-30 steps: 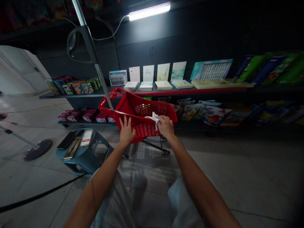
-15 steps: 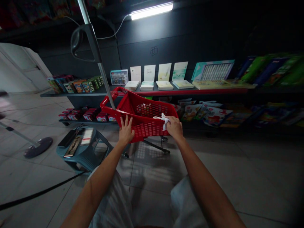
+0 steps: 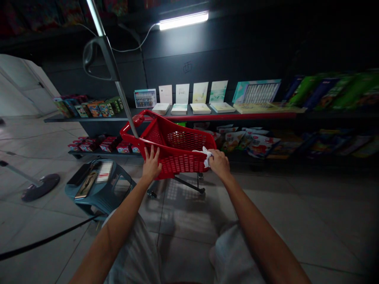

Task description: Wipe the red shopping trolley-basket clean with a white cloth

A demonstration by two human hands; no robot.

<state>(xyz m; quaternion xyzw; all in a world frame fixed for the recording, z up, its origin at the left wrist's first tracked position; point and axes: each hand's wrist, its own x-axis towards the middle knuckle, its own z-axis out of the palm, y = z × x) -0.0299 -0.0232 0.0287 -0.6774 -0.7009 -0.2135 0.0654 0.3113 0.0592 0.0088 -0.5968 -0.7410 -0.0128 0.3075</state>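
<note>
A red plastic shopping cart (image 3: 177, 152) with perforated basket walls stands in front of me, its handle end to the left. Against the near outer wall, close to the handle end, my left hand (image 3: 152, 165) rests with its fingers spread. Closed around a white cloth (image 3: 206, 156), my right hand (image 3: 219, 162) is at the right end of the near rim. Part of the cloth hangs over the rim and outer side. My fingertips on the right are partly hidden by the cloth.
A blue-grey stool (image 3: 118, 188) to the left bears a phone (image 3: 86, 184) and other items. A metal pole (image 3: 126, 104) rises by the cart handle. Behind are shelves with notebooks (image 3: 200, 108), snack bags (image 3: 262, 144) and small boxes (image 3: 89, 109). A round stand base (image 3: 41, 187) sits on the floor.
The whole scene has shifted slightly left in view. My right hand with the cloth has slid a little rightward along the cart's rim; the left hand stays on the wall.
</note>
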